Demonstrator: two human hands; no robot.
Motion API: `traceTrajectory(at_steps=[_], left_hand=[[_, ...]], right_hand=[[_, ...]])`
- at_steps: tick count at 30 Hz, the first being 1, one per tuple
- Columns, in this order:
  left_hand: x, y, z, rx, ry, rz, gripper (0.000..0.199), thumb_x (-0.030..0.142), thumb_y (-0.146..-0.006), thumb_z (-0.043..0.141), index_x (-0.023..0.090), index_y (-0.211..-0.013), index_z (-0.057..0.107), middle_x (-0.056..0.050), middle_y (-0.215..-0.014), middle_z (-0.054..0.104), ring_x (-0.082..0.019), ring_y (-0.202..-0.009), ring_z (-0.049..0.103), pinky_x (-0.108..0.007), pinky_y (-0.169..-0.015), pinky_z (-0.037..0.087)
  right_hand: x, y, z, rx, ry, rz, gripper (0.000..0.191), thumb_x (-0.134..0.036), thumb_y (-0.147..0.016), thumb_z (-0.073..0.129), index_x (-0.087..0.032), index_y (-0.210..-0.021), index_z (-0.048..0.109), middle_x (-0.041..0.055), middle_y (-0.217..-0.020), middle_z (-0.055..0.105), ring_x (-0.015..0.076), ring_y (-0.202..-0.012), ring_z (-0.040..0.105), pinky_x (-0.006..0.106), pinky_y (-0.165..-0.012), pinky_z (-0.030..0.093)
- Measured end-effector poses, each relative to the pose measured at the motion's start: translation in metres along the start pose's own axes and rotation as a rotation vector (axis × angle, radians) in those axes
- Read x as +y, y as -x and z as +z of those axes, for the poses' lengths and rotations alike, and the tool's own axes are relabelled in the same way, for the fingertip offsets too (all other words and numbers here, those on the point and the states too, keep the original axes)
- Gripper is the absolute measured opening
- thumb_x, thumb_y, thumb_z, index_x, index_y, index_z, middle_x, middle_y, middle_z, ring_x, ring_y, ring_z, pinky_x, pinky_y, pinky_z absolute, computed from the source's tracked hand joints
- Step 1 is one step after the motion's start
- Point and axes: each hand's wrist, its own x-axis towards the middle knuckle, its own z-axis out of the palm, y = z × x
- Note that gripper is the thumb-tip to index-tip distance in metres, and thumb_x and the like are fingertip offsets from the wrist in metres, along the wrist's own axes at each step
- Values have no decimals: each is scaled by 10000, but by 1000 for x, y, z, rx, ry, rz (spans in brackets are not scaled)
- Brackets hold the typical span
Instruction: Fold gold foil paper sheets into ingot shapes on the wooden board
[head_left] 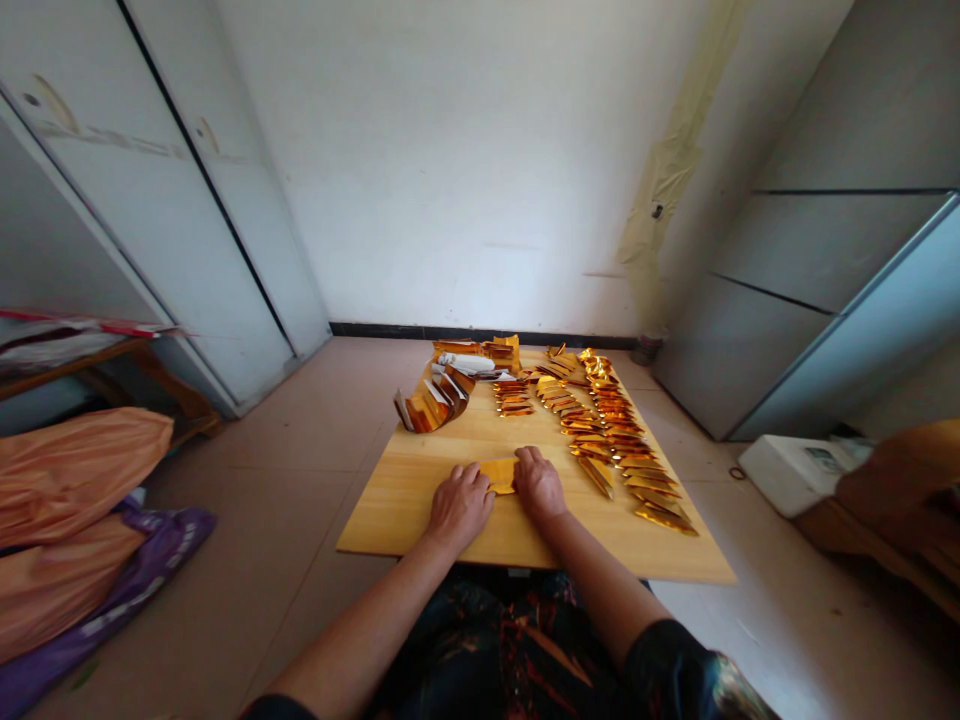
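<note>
A small sheet of gold foil paper [499,476] lies on the wooden board between my two hands. My left hand [461,502] has its curled fingers closed on the sheet's left end. At the right end, my right hand [538,482] grips the same sheet with bent fingers. To the right, long rows of folded gold foil pieces [611,425] overlap each other. A shorter stack of folded pieces [514,397] sits beyond my hands. Left of it is a curved bundle of gold sheets [435,400].
The wooden board [397,500] is low, near a white wall. A white roll [466,363] lies at its far edge. A grey refrigerator [810,250] stands right, beside a white box [787,472]. Orange and purple bags [82,480] lie left, below a white cabinet [172,180].
</note>
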Motion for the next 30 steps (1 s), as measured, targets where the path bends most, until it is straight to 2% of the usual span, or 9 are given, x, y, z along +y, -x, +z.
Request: traceTrajectory(at_steps=[4,9,16,24,30], left_hand=[[-1,1,3,25,-32,20,231,295,-901,418,197,-934,624,-92,-1127,566,-231,-1022,486,-355,-834,447],[-1,0,3,28,-75,27,232,288,-900,411,188,-933,618,-101,-1109,568,-238,-1010,491,-364,-824,446],[0,-1,4,20,-74,14,233,286,-901,409,187,-937,617,-101,-1102,572,-230,-1003,487,-353,-823,442],[0,-1,4,1,-35,-16,224,294,-892,427,198,-953,620,-98,-1094,576,-229,-1019,475,-350,-844,439],[4,-2,1,2,-61,-17,252,291,-895,415,209,-1009,624,-104,-1086,590,-239,-1001,487,-364,-822,410]], right_hand=[[5,6,-2,82,-167,10,240,-105,-836,403,-163,-1019,546,64,-994,592,141,-793,569,227,-724,403],[11,9,-1,128,-253,-17,205,-108,-791,421,-173,-935,552,45,-935,586,131,-750,561,219,-705,408],[11,7,3,121,-199,-18,151,-111,-812,419,-175,-802,556,32,-843,576,121,-719,540,204,-682,389],[9,5,3,54,-108,7,166,-114,-855,429,-167,-790,572,28,-822,576,113,-689,526,204,-659,373],[9,1,3,-1,-31,-38,152,-140,-867,469,-163,-763,578,47,-824,580,123,-711,522,212,-661,378]])
